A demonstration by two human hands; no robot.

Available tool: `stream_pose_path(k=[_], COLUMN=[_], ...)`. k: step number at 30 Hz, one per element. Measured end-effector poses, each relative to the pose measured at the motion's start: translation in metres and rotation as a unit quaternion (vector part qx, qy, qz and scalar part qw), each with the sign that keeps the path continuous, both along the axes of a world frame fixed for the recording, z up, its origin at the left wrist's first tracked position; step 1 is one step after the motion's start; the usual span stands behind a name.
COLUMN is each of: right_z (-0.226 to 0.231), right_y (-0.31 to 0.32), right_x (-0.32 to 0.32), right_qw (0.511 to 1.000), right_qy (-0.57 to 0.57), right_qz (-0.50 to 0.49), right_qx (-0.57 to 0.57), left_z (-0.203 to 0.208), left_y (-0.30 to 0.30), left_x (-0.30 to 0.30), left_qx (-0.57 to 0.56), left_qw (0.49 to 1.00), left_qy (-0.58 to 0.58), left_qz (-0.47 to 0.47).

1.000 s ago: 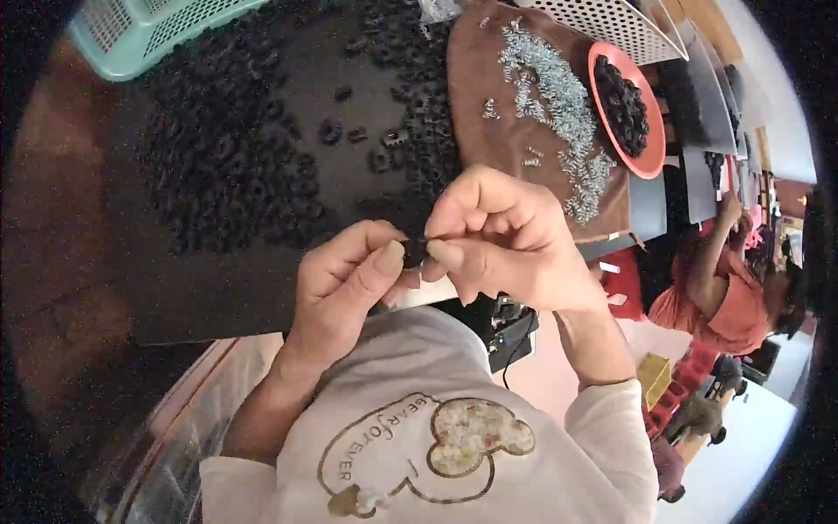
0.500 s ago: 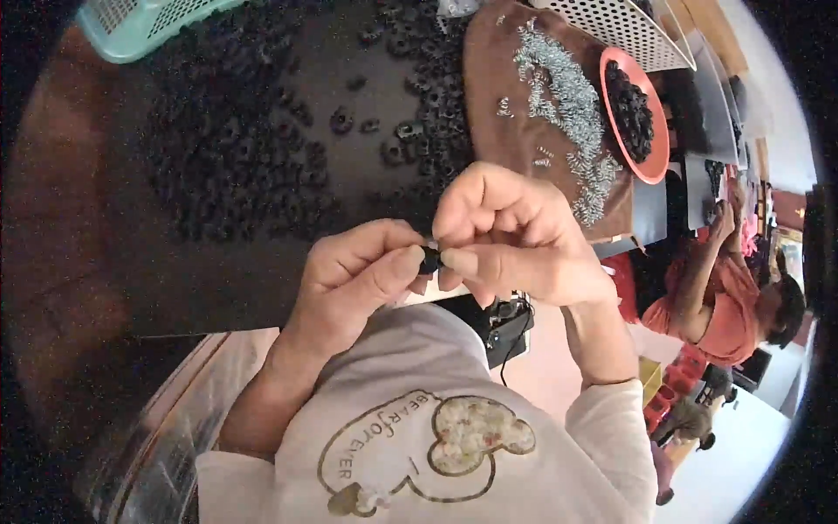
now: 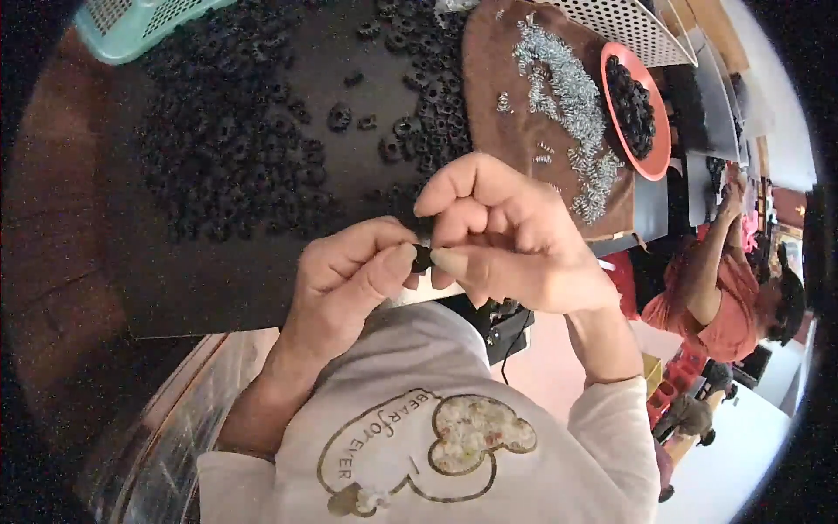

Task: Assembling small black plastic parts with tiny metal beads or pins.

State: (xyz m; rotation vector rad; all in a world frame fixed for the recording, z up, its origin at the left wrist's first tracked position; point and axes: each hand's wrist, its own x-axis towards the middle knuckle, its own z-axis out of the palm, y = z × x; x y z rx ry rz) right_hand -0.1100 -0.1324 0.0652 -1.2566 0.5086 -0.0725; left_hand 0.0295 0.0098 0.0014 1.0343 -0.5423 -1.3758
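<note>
My left hand point(image 3: 349, 279) and my right hand point(image 3: 511, 236) meet just above the table's near edge, fingertips pinched together on one small black ring part point(image 3: 422, 258). Most of that part is hidden between thumbs and fingers. Behind the hands, many loose black ring parts point(image 3: 236, 148) lie spread over the dark table point(image 3: 201, 279). A pile of small silver metal pieces point(image 3: 572, 96) lies on a brown mat point(image 3: 502, 140) to the right.
A red dish point(image 3: 661, 157) full of black parts sits at the right of the mat. A teal basket point(image 3: 131, 22) stands at the far left, a white perforated tray point(image 3: 628, 26) at the far right. Another person in a red top point(image 3: 724, 297) works at the right.
Both hands have stayed pinched on the small black part, shifting slightly toward me and downward; the fingers have turned a little around it.
</note>
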Motion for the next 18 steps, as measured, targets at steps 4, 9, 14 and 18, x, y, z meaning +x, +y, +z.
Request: stream_pose_path(k=[4, 9, 14, 18], right_z=[-0.002, -0.01, -0.009, -0.011], right_y=[0.003, -0.001, -0.003, -0.003], right_x=[0.001, -0.002, -0.004, -0.006], right_qw=[1.0, 0.998, 1.0, 0.998], right_qy=[-0.002, -0.033, -0.003, 0.001], right_qz=[-0.014, 0.004, -0.008, -0.02], right_qx=[-0.01, -0.062, -0.029, -0.057], left_z=[-0.004, -0.003, -0.012, 0.0], left_y=[-0.001, -0.003, -0.004, -0.008], left_x=[-0.002, -0.007, -0.001, 0.002], left_qx=[-0.031, -0.019, -0.015, -0.005], left_qw=[0.999, 0.997, 0.999, 0.998], left_qy=[-0.029, -0.062, -0.046, -0.053], left_qz=[0.02, 0.042, 0.025, -0.038])
